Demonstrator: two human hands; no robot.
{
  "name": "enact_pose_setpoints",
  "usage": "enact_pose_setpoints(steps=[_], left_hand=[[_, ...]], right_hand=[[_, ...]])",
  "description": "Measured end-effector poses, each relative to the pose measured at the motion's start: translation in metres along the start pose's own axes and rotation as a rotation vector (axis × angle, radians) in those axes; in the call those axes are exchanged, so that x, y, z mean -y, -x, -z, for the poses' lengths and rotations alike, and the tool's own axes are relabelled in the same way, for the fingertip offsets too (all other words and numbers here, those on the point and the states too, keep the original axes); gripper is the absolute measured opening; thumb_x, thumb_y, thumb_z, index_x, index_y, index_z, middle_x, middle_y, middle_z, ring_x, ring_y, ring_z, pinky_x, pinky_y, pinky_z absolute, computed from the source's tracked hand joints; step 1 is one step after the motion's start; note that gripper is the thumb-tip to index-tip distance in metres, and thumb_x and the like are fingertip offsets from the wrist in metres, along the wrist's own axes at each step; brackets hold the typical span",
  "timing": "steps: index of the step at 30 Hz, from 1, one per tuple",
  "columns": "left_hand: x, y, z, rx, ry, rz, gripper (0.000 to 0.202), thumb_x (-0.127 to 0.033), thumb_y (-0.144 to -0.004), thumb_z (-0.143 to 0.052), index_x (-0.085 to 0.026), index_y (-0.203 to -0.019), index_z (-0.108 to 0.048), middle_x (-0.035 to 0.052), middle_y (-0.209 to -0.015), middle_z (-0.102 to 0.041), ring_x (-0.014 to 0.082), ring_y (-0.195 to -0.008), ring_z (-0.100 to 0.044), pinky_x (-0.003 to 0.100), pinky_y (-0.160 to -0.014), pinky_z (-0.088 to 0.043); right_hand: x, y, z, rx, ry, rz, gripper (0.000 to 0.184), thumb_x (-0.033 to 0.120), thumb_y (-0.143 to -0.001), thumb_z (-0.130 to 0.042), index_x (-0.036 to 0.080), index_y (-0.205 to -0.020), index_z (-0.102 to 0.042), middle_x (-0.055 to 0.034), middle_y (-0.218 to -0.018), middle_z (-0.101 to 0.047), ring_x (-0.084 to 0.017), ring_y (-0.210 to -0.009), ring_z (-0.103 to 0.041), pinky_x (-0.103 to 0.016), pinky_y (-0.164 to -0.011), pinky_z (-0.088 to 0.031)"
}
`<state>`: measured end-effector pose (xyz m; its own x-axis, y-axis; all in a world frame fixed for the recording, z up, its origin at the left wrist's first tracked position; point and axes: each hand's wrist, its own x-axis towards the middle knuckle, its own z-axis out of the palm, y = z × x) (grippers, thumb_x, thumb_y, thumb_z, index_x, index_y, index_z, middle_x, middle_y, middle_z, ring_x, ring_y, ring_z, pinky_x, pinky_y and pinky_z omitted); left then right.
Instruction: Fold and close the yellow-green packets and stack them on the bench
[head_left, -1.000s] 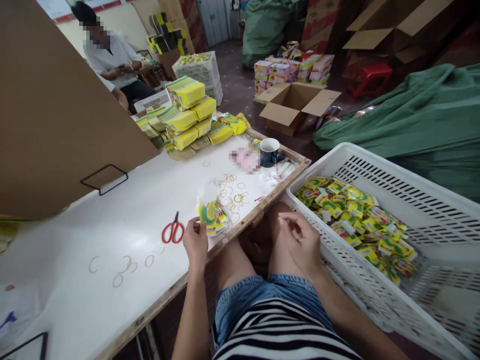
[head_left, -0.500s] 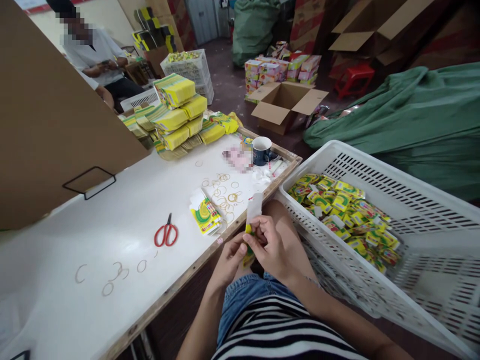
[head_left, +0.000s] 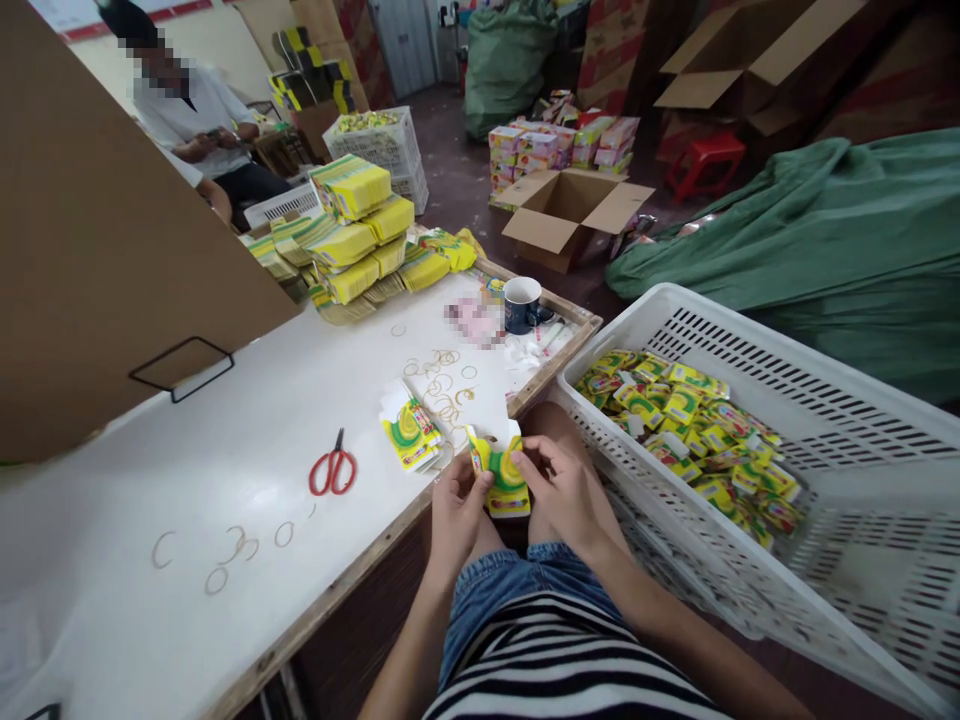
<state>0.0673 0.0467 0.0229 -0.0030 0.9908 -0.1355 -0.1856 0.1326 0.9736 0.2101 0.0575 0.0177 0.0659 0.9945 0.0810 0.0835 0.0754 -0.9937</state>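
Observation:
Above my lap I hold a small yellow and green printed carton [head_left: 504, 478], its white top flaps standing up. My left hand [head_left: 459, 503] grips its left side with the thumb on the front. On the right edge, my right hand [head_left: 556, 487] pinches it between thumb and fingers. Just left of my hands, a small stack of flat cartons [head_left: 409, 428] with the same print lies on the white table [head_left: 277, 390]. Red-handled scissors [head_left: 333, 468] rest farther left. Loose rubber bands [head_left: 446, 385] are scattered behind the stack.
At my right stands a white plastic crate [head_left: 832, 440] holding many folded cartons [head_left: 697, 420]. Bundled yellow cartons [head_left: 360, 235] are piled at the table's far end, near a dark mug [head_left: 523, 308]. A cardboard sheet [head_left: 127, 230] blocks the left. Another person [head_left: 202, 110] sits beyond.
The carton, earlier narrow and edge-on with a long white flap up, now faces me, wider and with its flaps raised. My hands have moved apart to its two sides.

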Motion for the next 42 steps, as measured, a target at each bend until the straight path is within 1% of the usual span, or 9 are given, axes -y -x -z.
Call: enact_pose_setpoints(steps=[5,10,14,18,20,24,27,31,42], left_hand=[[-0.014,0.003,0.004,0.123,-0.052,-0.051,0.064,-0.032,-0.084,-0.067,-0.026,-0.138,-0.032,0.0069,-0.107,-0.071,0.0193,-0.097,-0.068,0.033,-0.088,-0.051],[-0.025,0.006,0.012,0.333,-0.01,0.066,0.046,-0.03,-0.081,-0.071,-0.023,-0.12,-0.048,0.006,-0.098,-0.071,0.0213,-0.088,-0.069,0.031,-0.076,-0.054],[-0.024,0.008,0.012,0.382,0.078,0.09,0.038,-0.025,-0.079,-0.074,-0.023,-0.107,-0.048,0.0027,-0.09,-0.069,0.0163,-0.079,-0.067,0.026,-0.07,-0.053],[-0.022,0.007,0.01,0.383,0.118,0.109,0.059,-0.026,-0.082,-0.071,-0.028,-0.129,-0.036,0.0062,-0.103,-0.069,0.0192,-0.087,-0.069,0.03,-0.075,-0.054],[-0.021,0.007,0.01,0.379,0.106,0.129,0.073,-0.027,-0.08,-0.073,-0.03,-0.138,-0.028,0.0076,-0.106,-0.069,0.0213,-0.088,-0.069,0.033,-0.075,-0.054],[-0.018,0.005,0.012,0.354,-0.005,0.111,0.054,-0.029,-0.082,-0.071,-0.024,-0.129,-0.045,0.0098,-0.109,-0.069,0.0232,-0.094,-0.068,0.032,-0.077,-0.054],[-0.014,0.004,0.01,0.275,-0.135,0.072,0.042,-0.028,-0.085,-0.067,-0.022,-0.123,-0.052,0.0105,-0.114,-0.068,0.0223,-0.096,-0.068,0.031,-0.078,-0.054],[-0.011,0.004,0.007,0.262,-0.199,0.021,0.042,-0.027,-0.087,-0.063,-0.022,-0.127,-0.051,0.0108,-0.12,-0.066,0.0219,-0.102,-0.066,0.033,-0.086,-0.052],[-0.007,0.002,0.006,0.306,-0.069,0.052,0.047,-0.026,-0.085,-0.065,-0.021,-0.13,-0.05,0.0111,-0.118,-0.067,0.0231,-0.107,-0.064,0.035,-0.09,-0.052]], right_hand=[[0.004,-0.007,0.011,0.113,-0.088,0.055,0.044,0.034,-0.089,-0.059,0.021,-0.129,-0.048,-0.0064,-0.101,-0.066,-0.016,-0.077,-0.064,-0.028,-0.067,-0.053],[0.008,-0.01,0.024,0.344,-0.088,0.026,0.025,0.042,-0.093,-0.053,0.019,-0.1,-0.061,-0.0023,-0.085,-0.064,-0.015,-0.071,-0.06,-0.025,-0.061,-0.049],[0.012,-0.014,0.028,0.365,-0.013,0.1,0.033,0.041,-0.096,-0.048,0.017,-0.08,-0.065,-0.0018,-0.072,-0.061,-0.015,-0.066,-0.057,-0.026,-0.06,-0.045],[0.014,-0.016,0.026,0.307,0.032,0.192,0.034,0.04,-0.096,-0.049,0.018,-0.079,-0.068,-0.004,-0.074,-0.064,-0.017,-0.069,-0.06,-0.028,-0.064,-0.047],[0.011,-0.016,0.024,0.263,-0.021,0.152,0.025,0.04,-0.095,-0.053,0.019,-0.094,-0.066,-0.0032,-0.078,-0.066,-0.017,-0.07,-0.062,-0.027,-0.063,-0.049],[0.006,-0.017,0.029,0.161,-0.059,0.118,0.037,0.042,-0.094,-0.055,0.021,-0.124,-0.054,-0.0061,-0.095,-0.067,-0.019,-0.085,-0.065,-0.029,-0.071,-0.052],[0.006,-0.019,0.037,0.228,0.032,0.1,0.031,0.041,-0.095,-0.051,0.022,-0.116,-0.064,-0.0068,-0.101,-0.067,-0.019,-0.092,-0.064,-0.03,-0.077,-0.051],[0.005,-0.02,0.04,0.438,0.174,0.01,0.033,0.028,-0.087,-0.06,0.022,-0.12,-0.059,0.0017,-0.077,-0.065,-0.015,-0.066,-0.06,-0.024,-0.06,-0.047],[0.008,-0.017,0.026,0.376,0.447,-0.019,0.038,0.017,-0.077,-0.063,0.023,-0.112,-0.05,0.006,-0.066,-0.061,-0.014,-0.053,-0.055,-0.023,-0.051,-0.035]])
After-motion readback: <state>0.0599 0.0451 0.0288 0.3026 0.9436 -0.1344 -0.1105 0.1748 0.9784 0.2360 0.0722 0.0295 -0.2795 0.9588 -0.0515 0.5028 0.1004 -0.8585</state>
